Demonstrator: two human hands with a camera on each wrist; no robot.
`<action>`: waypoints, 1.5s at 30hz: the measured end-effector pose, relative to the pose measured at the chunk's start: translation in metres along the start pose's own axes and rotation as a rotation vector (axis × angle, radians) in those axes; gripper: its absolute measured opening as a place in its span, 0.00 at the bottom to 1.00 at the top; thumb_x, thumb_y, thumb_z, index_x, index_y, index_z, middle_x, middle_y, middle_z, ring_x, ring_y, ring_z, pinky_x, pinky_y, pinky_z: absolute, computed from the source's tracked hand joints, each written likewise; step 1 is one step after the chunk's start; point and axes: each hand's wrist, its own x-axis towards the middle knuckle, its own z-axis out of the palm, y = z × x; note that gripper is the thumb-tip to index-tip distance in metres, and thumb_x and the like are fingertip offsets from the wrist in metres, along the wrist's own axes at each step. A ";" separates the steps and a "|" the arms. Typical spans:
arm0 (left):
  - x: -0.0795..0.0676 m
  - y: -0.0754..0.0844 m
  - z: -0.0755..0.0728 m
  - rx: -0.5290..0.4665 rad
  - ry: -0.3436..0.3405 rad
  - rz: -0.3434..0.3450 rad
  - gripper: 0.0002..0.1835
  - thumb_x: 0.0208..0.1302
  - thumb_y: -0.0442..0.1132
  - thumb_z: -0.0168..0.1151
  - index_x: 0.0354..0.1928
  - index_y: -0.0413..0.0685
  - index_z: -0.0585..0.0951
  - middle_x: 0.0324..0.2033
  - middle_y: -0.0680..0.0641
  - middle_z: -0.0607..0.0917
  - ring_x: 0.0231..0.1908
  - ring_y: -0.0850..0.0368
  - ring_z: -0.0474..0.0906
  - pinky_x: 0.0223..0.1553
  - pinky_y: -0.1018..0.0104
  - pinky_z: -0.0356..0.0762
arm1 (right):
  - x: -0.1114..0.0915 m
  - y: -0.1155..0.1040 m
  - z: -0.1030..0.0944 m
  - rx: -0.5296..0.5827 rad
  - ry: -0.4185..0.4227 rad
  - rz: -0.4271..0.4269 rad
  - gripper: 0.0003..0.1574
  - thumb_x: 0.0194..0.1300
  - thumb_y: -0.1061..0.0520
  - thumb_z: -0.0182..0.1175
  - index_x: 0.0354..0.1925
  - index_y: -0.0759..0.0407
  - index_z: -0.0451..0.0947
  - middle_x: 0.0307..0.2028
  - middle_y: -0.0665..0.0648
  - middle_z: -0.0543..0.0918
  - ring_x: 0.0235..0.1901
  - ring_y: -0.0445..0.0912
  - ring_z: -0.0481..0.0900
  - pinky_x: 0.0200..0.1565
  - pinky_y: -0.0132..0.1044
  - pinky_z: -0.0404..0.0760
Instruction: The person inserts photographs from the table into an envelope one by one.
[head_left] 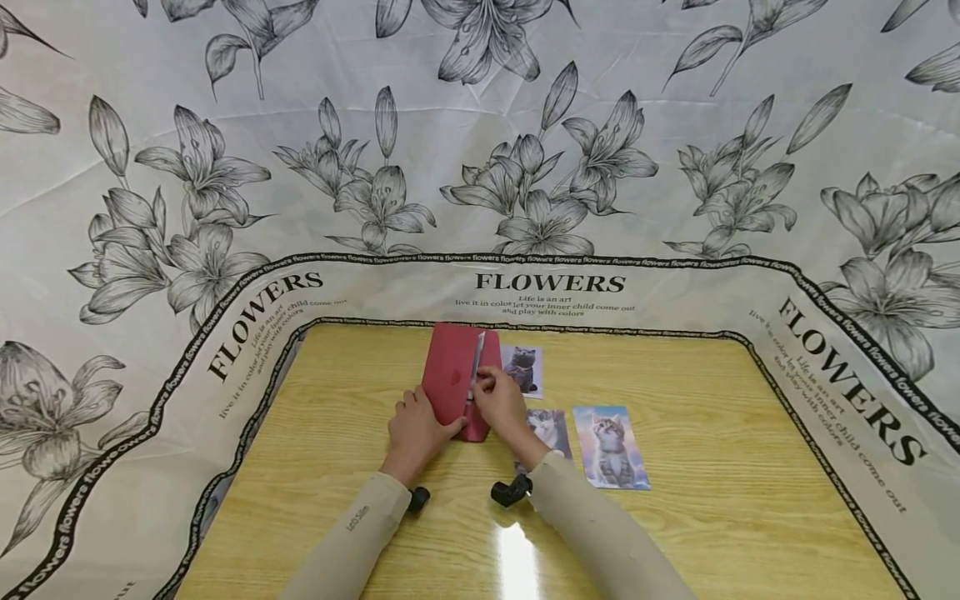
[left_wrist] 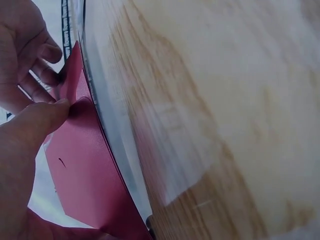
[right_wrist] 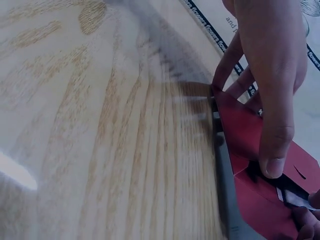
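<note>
A red booklet-like case (head_left: 447, 362) with a small dark apple-shaped mark stands partly opened on the table. My left hand (head_left: 420, 429) grips its near left side, fingers at the outer edge and thumb across the lower part of the cover. In the right wrist view that thumb (right_wrist: 274, 162) presses by a dark slot inside the case. My right hand (head_left: 502, 404) is at the opening on the right, thumb and fingertips pinching a pale glossy insert (head_left: 477, 362). The insert's shiny part (right_wrist: 296, 199) shows between red panels; the rest is hidden.
Right of the case lie a dark grey cat picture (head_left: 522, 372), a grey-and-white cat picture (head_left: 551, 425) partly under my right wrist, and a tabby kitten picture (head_left: 611, 447). A flower-printed cloth (head_left: 547, 287) borders the wooden table (head_left: 720, 450).
</note>
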 end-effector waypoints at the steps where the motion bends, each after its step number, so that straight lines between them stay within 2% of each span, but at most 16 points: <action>1: 0.000 0.000 0.000 0.002 -0.003 -0.001 0.56 0.57 0.73 0.75 0.68 0.29 0.72 0.49 0.33 0.80 0.47 0.38 0.80 0.42 0.43 0.86 | 0.000 0.000 -0.002 0.016 0.004 0.000 0.16 0.72 0.58 0.69 0.57 0.60 0.87 0.35 0.52 0.88 0.35 0.47 0.85 0.37 0.40 0.81; 6: 0.000 0.000 -0.001 0.015 -0.021 -0.009 0.57 0.57 0.74 0.74 0.68 0.29 0.71 0.50 0.33 0.79 0.47 0.39 0.80 0.43 0.44 0.86 | 0.002 0.008 -0.014 0.089 0.038 -0.008 0.11 0.73 0.61 0.67 0.51 0.62 0.87 0.34 0.56 0.87 0.32 0.46 0.81 0.36 0.38 0.79; 11: 0.000 0.000 0.000 0.008 -0.015 -0.006 0.59 0.56 0.74 0.75 0.69 0.28 0.70 0.52 0.33 0.80 0.48 0.38 0.81 0.43 0.44 0.87 | 0.007 0.023 -0.032 0.115 0.064 0.001 0.10 0.75 0.59 0.65 0.51 0.62 0.85 0.35 0.57 0.87 0.27 0.44 0.78 0.29 0.36 0.76; 14: 0.000 0.000 -0.001 0.002 -0.007 -0.001 0.59 0.55 0.73 0.75 0.70 0.28 0.70 0.53 0.32 0.80 0.48 0.38 0.81 0.43 0.44 0.87 | 0.012 0.033 -0.043 0.084 0.082 0.029 0.12 0.74 0.58 0.65 0.52 0.62 0.84 0.36 0.58 0.87 0.26 0.44 0.78 0.28 0.36 0.75; 19: 0.000 0.001 -0.002 0.002 -0.009 -0.007 0.59 0.55 0.73 0.75 0.70 0.28 0.70 0.53 0.32 0.80 0.49 0.38 0.81 0.43 0.44 0.87 | 0.019 0.046 -0.063 0.012 0.031 0.100 0.16 0.76 0.55 0.66 0.56 0.63 0.82 0.42 0.62 0.86 0.27 0.48 0.80 0.28 0.39 0.74; 23: -0.001 0.001 -0.003 0.006 -0.006 -0.007 0.59 0.55 0.73 0.76 0.69 0.28 0.71 0.52 0.33 0.80 0.48 0.39 0.80 0.42 0.45 0.87 | 0.024 0.054 -0.074 -0.048 0.003 0.145 0.21 0.75 0.52 0.68 0.57 0.64 0.81 0.45 0.65 0.86 0.34 0.54 0.84 0.35 0.46 0.80; 28: -0.002 0.002 -0.004 0.006 -0.009 -0.009 0.59 0.55 0.73 0.75 0.69 0.29 0.71 0.51 0.33 0.79 0.48 0.39 0.80 0.42 0.45 0.87 | 0.029 0.063 -0.081 -0.109 -0.034 0.210 0.25 0.74 0.49 0.69 0.58 0.65 0.79 0.48 0.65 0.85 0.42 0.58 0.84 0.45 0.54 0.82; 34: -0.003 0.001 -0.004 -0.001 -0.013 -0.010 0.59 0.56 0.73 0.75 0.69 0.28 0.71 0.52 0.32 0.80 0.49 0.39 0.80 0.43 0.44 0.87 | 0.030 0.070 -0.084 -0.148 -0.063 0.249 0.28 0.72 0.46 0.71 0.56 0.66 0.77 0.46 0.65 0.83 0.40 0.57 0.81 0.44 0.53 0.79; 39: -0.002 0.001 -0.004 -0.003 -0.011 -0.010 0.59 0.56 0.73 0.75 0.70 0.28 0.70 0.53 0.32 0.80 0.48 0.39 0.80 0.43 0.44 0.87 | 0.032 0.072 -0.082 -0.191 -0.085 0.239 0.32 0.69 0.41 0.73 0.52 0.65 0.76 0.48 0.67 0.81 0.38 0.56 0.79 0.43 0.52 0.79; 45: -0.002 0.000 -0.003 -0.005 -0.016 -0.011 0.58 0.56 0.73 0.75 0.69 0.29 0.70 0.51 0.33 0.79 0.47 0.40 0.80 0.43 0.45 0.87 | 0.033 0.070 -0.077 -0.260 -0.114 0.230 0.37 0.68 0.37 0.73 0.49 0.66 0.73 0.49 0.68 0.75 0.39 0.57 0.73 0.46 0.53 0.77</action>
